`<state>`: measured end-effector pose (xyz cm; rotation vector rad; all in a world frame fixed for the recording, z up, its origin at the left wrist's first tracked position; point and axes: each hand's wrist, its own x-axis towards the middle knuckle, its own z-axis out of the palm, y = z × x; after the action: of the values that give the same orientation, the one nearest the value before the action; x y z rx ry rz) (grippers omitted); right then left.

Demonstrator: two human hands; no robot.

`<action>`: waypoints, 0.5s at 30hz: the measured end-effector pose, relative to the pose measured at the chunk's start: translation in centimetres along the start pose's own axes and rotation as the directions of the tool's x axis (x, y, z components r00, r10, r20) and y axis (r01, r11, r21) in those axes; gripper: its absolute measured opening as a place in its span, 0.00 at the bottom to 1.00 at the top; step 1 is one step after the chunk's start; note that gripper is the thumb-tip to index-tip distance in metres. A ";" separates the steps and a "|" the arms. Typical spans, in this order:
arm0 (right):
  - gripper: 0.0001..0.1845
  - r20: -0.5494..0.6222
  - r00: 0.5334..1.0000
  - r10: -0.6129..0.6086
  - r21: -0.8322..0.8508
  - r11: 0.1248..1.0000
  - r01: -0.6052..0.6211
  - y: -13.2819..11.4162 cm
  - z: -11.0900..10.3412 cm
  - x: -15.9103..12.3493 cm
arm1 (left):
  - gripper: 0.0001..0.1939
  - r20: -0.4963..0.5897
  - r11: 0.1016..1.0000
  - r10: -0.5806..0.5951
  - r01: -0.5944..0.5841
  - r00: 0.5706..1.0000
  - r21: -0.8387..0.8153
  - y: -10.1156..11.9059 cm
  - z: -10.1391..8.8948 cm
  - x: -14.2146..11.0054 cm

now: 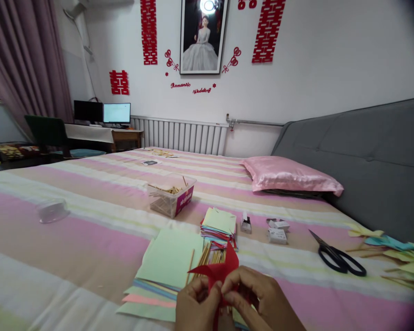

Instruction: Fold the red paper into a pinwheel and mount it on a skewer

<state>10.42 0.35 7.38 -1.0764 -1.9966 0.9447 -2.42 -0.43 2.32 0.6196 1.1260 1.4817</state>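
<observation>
Both my hands are at the bottom middle of the head view, fingers pinched together on a folded red paper piece (pixel 218 270) with pointed flaps. My left hand (pixel 193 305) grips its left side and my right hand (pixel 262 301) its right side. Just beyond them lie several wooden sticks (pixel 207 255) and a stack of large coloured paper sheets (pixel 165 271) with a pale green sheet on top. A smaller stack of coloured paper squares (pixel 219 227) sits behind the sticks.
A clear plastic box of sticks (pixel 171 196), a lid (pixel 51 210), black scissors (pixel 338 258), small white boxes (pixel 277 230) and finished paper pinwheels (pixel 393 253) lie on the striped bed. A pink pillow (pixel 290 174) rests by the grey headboard (pixel 365 156).
</observation>
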 end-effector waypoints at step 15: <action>0.07 -0.107 0.994 0.002 -0.020 1.000 -0.005 1.4 0.4 0.5 | 0.12 0.079 0.997 0.076 -0.075 0.994 -0.007 -0.5 -0.6 0.3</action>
<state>10.46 1.23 6.14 -1.1187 -1.9217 0.8520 -2.77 -0.33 1.57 0.7192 1.0479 1.5099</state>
